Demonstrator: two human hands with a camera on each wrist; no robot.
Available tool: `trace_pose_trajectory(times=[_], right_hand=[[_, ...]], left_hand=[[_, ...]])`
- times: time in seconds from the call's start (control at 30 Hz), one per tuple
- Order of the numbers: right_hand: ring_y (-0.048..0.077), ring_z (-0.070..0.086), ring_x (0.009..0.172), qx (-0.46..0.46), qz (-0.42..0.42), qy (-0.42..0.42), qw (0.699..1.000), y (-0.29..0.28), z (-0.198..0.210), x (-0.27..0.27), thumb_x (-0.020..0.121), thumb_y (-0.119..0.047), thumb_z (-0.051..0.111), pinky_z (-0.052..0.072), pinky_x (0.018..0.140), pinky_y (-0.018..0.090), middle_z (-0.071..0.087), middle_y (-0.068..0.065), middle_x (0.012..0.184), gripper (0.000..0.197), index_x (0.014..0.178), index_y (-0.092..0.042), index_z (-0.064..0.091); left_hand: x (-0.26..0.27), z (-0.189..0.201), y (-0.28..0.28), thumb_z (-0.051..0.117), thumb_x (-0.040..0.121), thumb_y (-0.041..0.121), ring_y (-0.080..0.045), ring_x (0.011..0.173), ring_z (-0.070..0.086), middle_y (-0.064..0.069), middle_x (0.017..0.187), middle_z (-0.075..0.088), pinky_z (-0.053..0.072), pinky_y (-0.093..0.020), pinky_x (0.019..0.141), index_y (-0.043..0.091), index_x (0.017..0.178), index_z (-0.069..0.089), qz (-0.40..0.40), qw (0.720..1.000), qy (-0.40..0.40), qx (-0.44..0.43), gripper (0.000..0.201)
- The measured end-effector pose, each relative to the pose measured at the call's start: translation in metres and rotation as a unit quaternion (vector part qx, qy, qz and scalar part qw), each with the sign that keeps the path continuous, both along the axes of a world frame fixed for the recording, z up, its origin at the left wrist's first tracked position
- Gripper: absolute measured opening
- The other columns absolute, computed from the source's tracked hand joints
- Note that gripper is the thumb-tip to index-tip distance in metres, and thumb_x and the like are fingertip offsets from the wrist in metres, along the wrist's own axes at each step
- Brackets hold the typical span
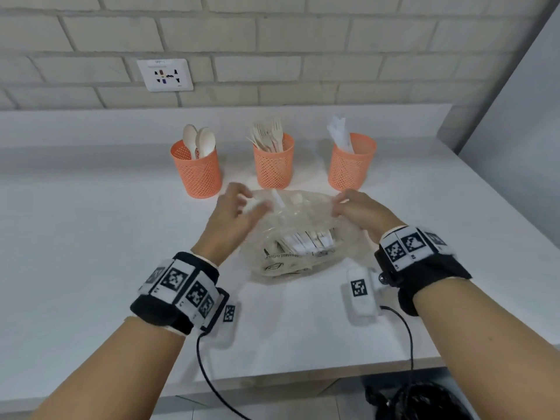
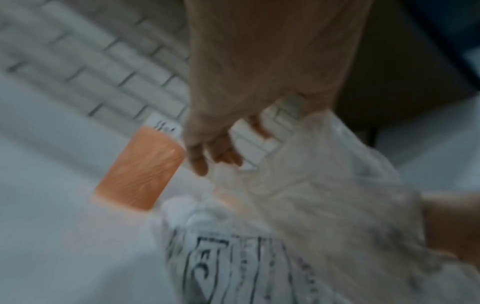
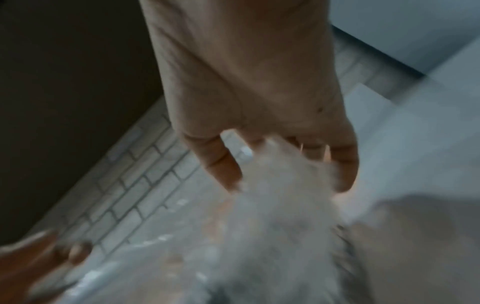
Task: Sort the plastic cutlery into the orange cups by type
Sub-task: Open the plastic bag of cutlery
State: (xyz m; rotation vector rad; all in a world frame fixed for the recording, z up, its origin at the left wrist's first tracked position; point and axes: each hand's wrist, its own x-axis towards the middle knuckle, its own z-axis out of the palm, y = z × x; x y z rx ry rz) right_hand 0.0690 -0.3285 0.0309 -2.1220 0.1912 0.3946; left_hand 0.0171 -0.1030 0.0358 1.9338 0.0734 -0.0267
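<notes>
Right now, holding a clear plastic bag [image 1: 298,234] of wrapped cutlery at mid-counter, mouth facing the wall. Right hand [image 1: 360,207] pinching the bag's far right rim, fingers curled round bunched film. Left hand [image 1: 235,207] at the far left rim, fingers spread and blurred; cannot tell whether gripping film or only touching. Just behind the bag, three orange cups in a row: left cup [image 1: 197,169] with spoons, middle cup [image 1: 273,163] with forks, right cup [image 1: 351,165] with white wrapped pieces. Bare white counter [image 1: 91,237] wide to the left; front edge close under the wrists; side wall near the right cup.
</notes>
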Motion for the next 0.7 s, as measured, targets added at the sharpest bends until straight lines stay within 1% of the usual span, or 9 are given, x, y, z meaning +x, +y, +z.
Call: trace_pose_trajectory(times=[0.03,0.1,0.17,0.23,0.3,0.4,0.47,0.57,0.7], right_hand=[[0.018,0.046,0.097,-0.027,0.013,-0.064,0.997,0.002,0.008,-0.004,0.083,-0.009,0.057,0.036,0.078,0.028,0.045,0.002,0.106,0.031,0.113,-0.016,0.05],[0.015,0.048,0.092,-0.035,0.032,-0.22,0.974,0.011,0.026,-0.017,0.079,-0.003,0.061,0.038,0.079,0.025,0.048,0.003,0.103,0.031,0.105,-0.017,0.055],[0.011,0.055,0.077,0.002,0.113,-0.258,0.96,0.025,0.037,-0.029,0.08,0.004,0.057,0.044,0.076,0.02,0.058,0.0,0.086,0.022,0.091,-0.014,0.062],[0.01,0.061,0.079,-0.059,0.231,-0.202,0.95,0.04,0.031,-0.038,0.084,0.004,0.052,0.046,0.078,0.017,0.069,0.003,0.087,0.023,0.089,-0.008,0.07],[0.018,0.062,0.098,-0.177,0.265,-0.195,0.928,0.053,0.012,-0.036,0.087,0.002,0.047,0.043,0.085,0.019,0.069,0.009,0.106,0.027,0.099,-0.003,0.07],[0.03,0.057,0.109,-0.259,0.169,-0.196,0.931,0.065,-0.009,-0.022,0.094,-0.01,0.045,0.041,0.083,0.028,0.06,0.017,0.116,0.027,0.113,0.004,0.058],[0.029,0.056,0.11,-0.303,0.118,-0.131,0.936,0.066,-0.015,-0.013,0.096,-0.032,0.045,0.042,0.087,0.032,0.059,0.016,0.121,0.048,0.128,0.003,0.045],[0.024,0.059,0.105,-0.291,0.115,-0.047,0.949,0.062,-0.016,-0.002,0.088,-0.051,0.049,0.041,0.08,0.029,0.062,0.01,0.116,0.065,0.132,-0.003,0.044],[0.024,0.055,0.103,-0.257,0.135,-0.044,0.956,0.055,-0.015,0.012,0.08,-0.029,0.064,0.039,0.077,0.028,0.051,0.005,0.099,0.048,0.119,-0.007,0.049]], left_hand=[[-0.004,0.003,-0.006,0.066,0.083,0.038,-0.017,0.108,0.046,-0.004,0.124,0.042,0.04,-0.025,0.082,0.023,0.093,0.05,-0.076,0.993,-0.061,0.073,0.023],[-0.007,0.0,-0.019,0.07,0.078,0.04,-0.019,0.126,0.034,-0.003,0.14,0.032,0.035,-0.034,0.099,0.028,0.081,0.06,-0.232,0.932,-0.078,0.266,0.015],[0.001,-0.006,-0.027,0.062,0.085,0.03,-0.025,0.125,0.041,-0.007,0.14,0.036,0.039,-0.041,0.1,0.027,0.097,0.068,-0.259,0.869,-0.062,0.417,0.013],[0.01,-0.008,-0.028,0.052,0.086,0.006,-0.03,0.114,0.051,-0.011,0.13,0.043,0.043,-0.035,0.092,0.019,0.126,0.055,-0.21,0.883,-0.079,0.413,0.042],[0.014,-0.006,-0.028,0.047,0.081,-0.008,-0.03,0.118,0.049,-0.012,0.136,0.039,0.038,-0.028,0.092,0.009,0.141,0.037,-0.162,0.91,-0.11,0.366,0.063],[0.011,-0.004,-0.033,0.044,0.08,-0.011,-0.029,0.119,0.048,-0.011,0.141,0.036,0.032,-0.018,0.089,0.004,0.144,0.03,-0.142,0.921,-0.156,0.328,0.067],[0.008,-0.007,-0.037,0.044,0.08,-0.01,-0.027,0.121,0.046,-0.01,0.143,0.035,0.03,-0.016,0.09,0.004,0.144,0.031,-0.136,0.929,-0.165,0.302,0.067],[0.006,-0.01,-0.037,0.044,0.081,-0.009,-0.026,0.123,0.045,-0.01,0.143,0.035,0.028,-0.012,0.091,0.005,0.143,0.033,-0.134,0.938,-0.165,0.273,0.064],[0.007,-0.01,-0.033,0.043,0.08,-0.011,-0.026,0.12,0.047,-0.01,0.141,0.037,0.025,-0.006,0.085,0.006,0.141,0.037,-0.121,0.943,-0.174,0.257,0.064]])
